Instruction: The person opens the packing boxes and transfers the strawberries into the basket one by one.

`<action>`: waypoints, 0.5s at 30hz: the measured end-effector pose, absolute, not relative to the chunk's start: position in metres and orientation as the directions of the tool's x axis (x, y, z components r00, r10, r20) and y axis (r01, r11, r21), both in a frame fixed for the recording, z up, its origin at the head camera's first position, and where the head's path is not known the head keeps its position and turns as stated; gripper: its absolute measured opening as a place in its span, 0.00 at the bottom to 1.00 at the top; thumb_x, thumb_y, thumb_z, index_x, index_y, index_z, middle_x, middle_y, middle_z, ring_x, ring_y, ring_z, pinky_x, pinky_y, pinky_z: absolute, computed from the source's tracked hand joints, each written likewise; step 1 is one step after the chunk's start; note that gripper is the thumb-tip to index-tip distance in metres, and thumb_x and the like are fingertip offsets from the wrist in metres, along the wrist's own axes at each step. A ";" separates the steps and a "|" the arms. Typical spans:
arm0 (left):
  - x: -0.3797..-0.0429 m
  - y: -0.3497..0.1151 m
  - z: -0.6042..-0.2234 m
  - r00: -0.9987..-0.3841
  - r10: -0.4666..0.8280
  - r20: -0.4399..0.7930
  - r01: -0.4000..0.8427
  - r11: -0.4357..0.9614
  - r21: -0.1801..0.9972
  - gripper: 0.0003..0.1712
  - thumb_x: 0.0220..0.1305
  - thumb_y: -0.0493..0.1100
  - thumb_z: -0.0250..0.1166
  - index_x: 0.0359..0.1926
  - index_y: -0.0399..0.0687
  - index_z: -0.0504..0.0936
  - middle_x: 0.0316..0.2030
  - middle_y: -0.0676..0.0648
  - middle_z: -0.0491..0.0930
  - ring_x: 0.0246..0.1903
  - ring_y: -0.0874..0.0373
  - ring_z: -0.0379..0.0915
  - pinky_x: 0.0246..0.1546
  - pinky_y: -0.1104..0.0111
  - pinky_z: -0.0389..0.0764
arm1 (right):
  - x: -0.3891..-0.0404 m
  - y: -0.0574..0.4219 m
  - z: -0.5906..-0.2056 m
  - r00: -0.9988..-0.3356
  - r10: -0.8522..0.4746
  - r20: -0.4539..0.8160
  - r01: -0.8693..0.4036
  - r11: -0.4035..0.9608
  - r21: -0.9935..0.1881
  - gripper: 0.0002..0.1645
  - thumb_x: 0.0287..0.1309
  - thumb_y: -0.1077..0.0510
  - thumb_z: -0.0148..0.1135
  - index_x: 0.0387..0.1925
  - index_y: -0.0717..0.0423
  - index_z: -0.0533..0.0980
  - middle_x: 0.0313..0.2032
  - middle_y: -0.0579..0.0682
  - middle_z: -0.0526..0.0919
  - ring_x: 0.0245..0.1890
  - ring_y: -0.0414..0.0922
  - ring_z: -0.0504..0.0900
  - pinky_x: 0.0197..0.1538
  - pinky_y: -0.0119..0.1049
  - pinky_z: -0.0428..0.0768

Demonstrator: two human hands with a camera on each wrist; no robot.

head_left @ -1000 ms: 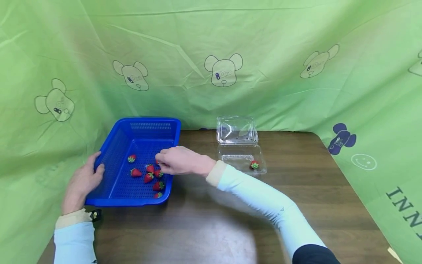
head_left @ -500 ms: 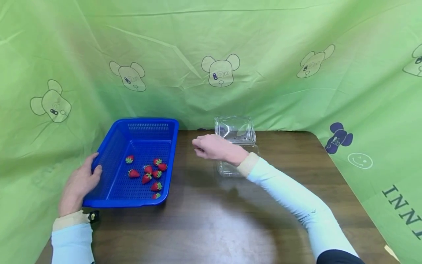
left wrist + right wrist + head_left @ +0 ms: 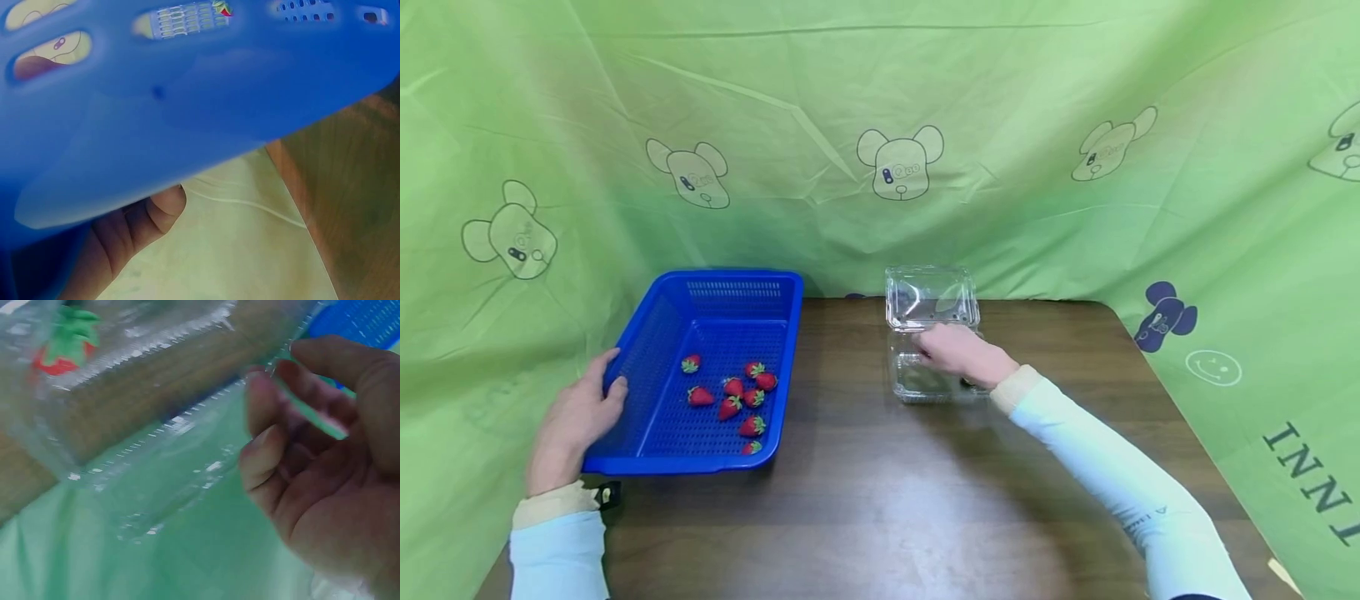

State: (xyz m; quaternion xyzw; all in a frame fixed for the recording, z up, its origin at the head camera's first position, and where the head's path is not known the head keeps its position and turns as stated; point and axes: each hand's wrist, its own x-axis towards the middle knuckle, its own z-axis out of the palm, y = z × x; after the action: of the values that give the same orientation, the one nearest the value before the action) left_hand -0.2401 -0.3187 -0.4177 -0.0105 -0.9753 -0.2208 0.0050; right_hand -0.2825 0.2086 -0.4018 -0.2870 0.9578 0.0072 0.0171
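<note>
My left hand (image 3: 568, 421) grips the left rim of a blue plastic basket (image 3: 647, 392). In the left wrist view, curled fingers (image 3: 159, 212) show under the basket's wall (image 3: 206, 94). Inside lie several red strawberries (image 3: 730, 407) with green caps, mostly towards the right. Over the near half of a clear hinged fruit box (image 3: 917, 387) is my right hand (image 3: 962, 354), fingers curled. A dark red bit of a strawberry (image 3: 290, 375) shows between its fingertips, mostly hidden. Another strawberry (image 3: 65, 347) sits in the box, almost covered by my wrist in the head view.
The clear lid (image 3: 932, 300) stands raised at the back, near the green curtain (image 3: 820, 167). Basket and box rest on a brown wooden table (image 3: 850, 483), with a gap between them. The curtain closes off the back and both sides.
My right hand has left the basket and travelled right with a strawberry to the clear box. My left hand has kept its grip on the basket's rim. The head view has shifted slightly.
</note>
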 end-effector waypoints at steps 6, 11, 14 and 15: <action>-0.240 -0.319 -0.418 -1.000 0.008 0.001 0.008 0.902 0.431 0.35 0.73 0.53 0.39 0.75 0.47 0.44 0.58 0.17 0.64 0.48 0.20 0.67 0.37 0.41 0.71 | -0.281 0.221 -0.411 -0.892 -0.417 -0.172 -0.433 0.899 0.063 0.07 0.54 0.55 0.65 0.25 0.51 0.76 0.23 0.48 0.80 0.25 0.46 0.79 0.27 0.45 0.81; -0.240 -0.318 -0.418 -1.000 0.008 0.002 0.008 0.904 0.428 0.35 0.73 0.54 0.39 0.75 0.48 0.45 0.57 0.17 0.64 0.48 0.20 0.67 0.37 0.41 0.71 | -0.280 0.230 -0.413 -0.905 -0.359 -0.227 -0.389 0.915 0.104 0.11 0.49 0.54 0.69 0.23 0.50 0.73 0.24 0.50 0.80 0.27 0.47 0.80 0.28 0.48 0.81; -0.240 -0.318 -0.418 -1.000 0.008 0.007 0.010 0.903 0.429 0.35 0.73 0.53 0.40 0.75 0.47 0.45 0.57 0.17 0.64 0.48 0.20 0.67 0.37 0.41 0.71 | -0.279 0.234 -0.414 -0.898 -0.349 -0.267 -0.389 0.914 0.115 0.11 0.47 0.56 0.70 0.24 0.50 0.73 0.26 0.50 0.81 0.28 0.48 0.81 0.29 0.48 0.81; -0.240 -0.318 -0.418 -1.000 0.007 0.007 0.009 0.903 0.429 0.35 0.73 0.53 0.40 0.75 0.47 0.45 0.57 0.17 0.64 0.48 0.20 0.67 0.37 0.40 0.71 | -0.279 0.235 -0.415 -0.896 -0.348 -0.277 -0.389 0.914 0.112 0.11 0.46 0.57 0.70 0.25 0.51 0.73 0.26 0.50 0.81 0.28 0.48 0.81 0.29 0.48 0.81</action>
State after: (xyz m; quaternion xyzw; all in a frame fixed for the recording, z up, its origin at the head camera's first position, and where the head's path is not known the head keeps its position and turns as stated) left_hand -0.2400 -0.3180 -0.4178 -0.0042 -0.9755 -0.2198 0.0027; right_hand -0.2791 0.2350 -0.4150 -0.1900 0.9701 0.0822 0.1265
